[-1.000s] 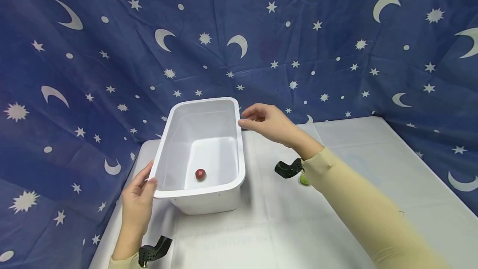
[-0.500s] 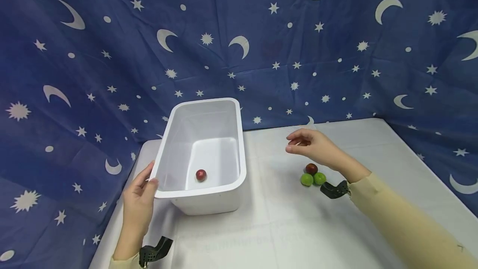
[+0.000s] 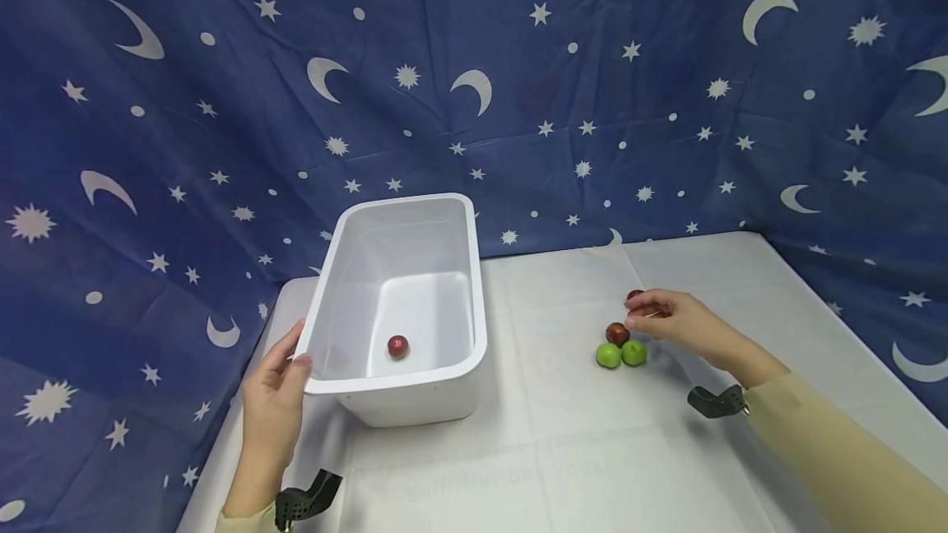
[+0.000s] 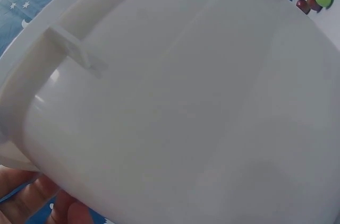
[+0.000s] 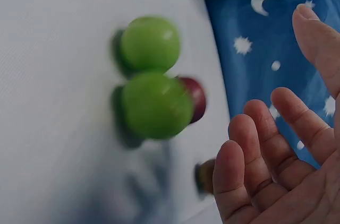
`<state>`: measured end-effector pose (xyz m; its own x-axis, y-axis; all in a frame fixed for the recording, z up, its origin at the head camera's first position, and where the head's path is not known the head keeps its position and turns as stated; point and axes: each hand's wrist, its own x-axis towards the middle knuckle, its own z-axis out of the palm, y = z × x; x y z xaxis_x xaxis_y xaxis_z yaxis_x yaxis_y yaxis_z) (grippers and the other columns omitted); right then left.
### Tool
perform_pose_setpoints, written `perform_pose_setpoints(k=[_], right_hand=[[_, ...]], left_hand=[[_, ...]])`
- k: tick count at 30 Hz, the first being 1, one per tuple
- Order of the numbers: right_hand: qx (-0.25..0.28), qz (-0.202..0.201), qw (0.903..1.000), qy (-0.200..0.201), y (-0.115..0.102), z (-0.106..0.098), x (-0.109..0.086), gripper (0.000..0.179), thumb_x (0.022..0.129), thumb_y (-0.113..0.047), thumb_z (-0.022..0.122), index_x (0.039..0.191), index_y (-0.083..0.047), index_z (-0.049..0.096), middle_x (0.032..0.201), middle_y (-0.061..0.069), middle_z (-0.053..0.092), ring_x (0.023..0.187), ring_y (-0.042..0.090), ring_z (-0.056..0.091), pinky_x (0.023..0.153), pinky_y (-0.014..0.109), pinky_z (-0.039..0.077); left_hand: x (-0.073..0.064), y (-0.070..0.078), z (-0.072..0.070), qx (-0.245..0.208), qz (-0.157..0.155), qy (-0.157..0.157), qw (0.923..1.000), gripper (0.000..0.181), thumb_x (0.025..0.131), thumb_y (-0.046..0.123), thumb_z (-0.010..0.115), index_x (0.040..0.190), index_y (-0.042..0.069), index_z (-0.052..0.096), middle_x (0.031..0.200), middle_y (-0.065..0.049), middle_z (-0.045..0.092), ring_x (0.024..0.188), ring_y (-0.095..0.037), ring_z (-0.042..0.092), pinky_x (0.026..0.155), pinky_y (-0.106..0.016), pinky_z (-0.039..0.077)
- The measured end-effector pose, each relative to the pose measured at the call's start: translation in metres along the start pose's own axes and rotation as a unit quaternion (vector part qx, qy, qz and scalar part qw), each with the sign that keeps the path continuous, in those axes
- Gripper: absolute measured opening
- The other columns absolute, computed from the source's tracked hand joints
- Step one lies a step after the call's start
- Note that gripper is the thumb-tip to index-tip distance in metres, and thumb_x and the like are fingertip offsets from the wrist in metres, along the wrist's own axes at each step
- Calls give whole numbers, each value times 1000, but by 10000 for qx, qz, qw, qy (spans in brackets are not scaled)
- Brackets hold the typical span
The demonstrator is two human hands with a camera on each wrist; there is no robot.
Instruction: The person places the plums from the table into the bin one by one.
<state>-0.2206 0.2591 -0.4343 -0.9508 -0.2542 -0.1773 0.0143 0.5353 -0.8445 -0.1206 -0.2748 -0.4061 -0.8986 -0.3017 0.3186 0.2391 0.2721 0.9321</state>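
Note:
In the head view a deep white plastic bin (image 3: 415, 389) holds one small round red fruit (image 3: 397, 346) on its floor. My left hand (image 3: 272, 401) grips the bin's near left rim; the left wrist view shows its curled fingers (image 4: 32, 197) at the bin's edge. My right hand (image 3: 689, 327) hovers over a group of small fruits, its fingers loosely bent with nothing between them. Two green fruits (image 3: 620, 354) lie side by side, a dark red fruit (image 3: 618, 333) touching them. Another red fruit (image 3: 634, 295) shows partly behind the right fingers.
A white cloth (image 3: 548, 451) covers the table. Behind and to the left hangs a blue curtain (image 3: 533, 105) with moons and stars, close to the bin's far end. A black wrist mount (image 3: 307, 500) sits on each forearm.
My right hand has moved from beside the bin's right rim rightward and down to the fruits, which its arm partly hid before. The left hand and the bin stay put.

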Motion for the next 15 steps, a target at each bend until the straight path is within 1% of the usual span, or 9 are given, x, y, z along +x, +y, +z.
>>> perform_pose_setpoints(k=[3,8,11,15], right_hand=[[-107,212,9997,21,14,-1,-1,63,86,-42,72,132,-4,53,111,11,60,98,29,57,81,42,50],[-114,598,9980,-182,32,0,0,66,83,-43,75,130,-3,53,109,11,59,89,27,57,74,37,52],[-198,723,9967,-325,39,2,-1,65,82,-44,75,129,-3,55,108,9,60,90,25,56,75,35,50],[-259,754,9959,-436,42,6,-1,63,82,-43,75,127,-4,56,108,8,61,93,23,55,75,35,48]], left_hand=[[-1,0,0,40,8,57,10000,42,97,2,50,136,15,57,133,-12,56,109,-11,59,82,-15,48],[-1,0,1,9,-43,85,10000,41,99,4,50,137,17,57,134,-10,56,111,-12,58,83,-15,47],[-1,1,1,-39,-141,-4,9999,40,100,8,50,138,18,55,136,-10,55,114,-13,57,85,-15,46],[-3,3,-4,43,-265,-265,9993,41,101,16,51,142,19,50,140,-11,50,116,-11,54,85,-15,46]])
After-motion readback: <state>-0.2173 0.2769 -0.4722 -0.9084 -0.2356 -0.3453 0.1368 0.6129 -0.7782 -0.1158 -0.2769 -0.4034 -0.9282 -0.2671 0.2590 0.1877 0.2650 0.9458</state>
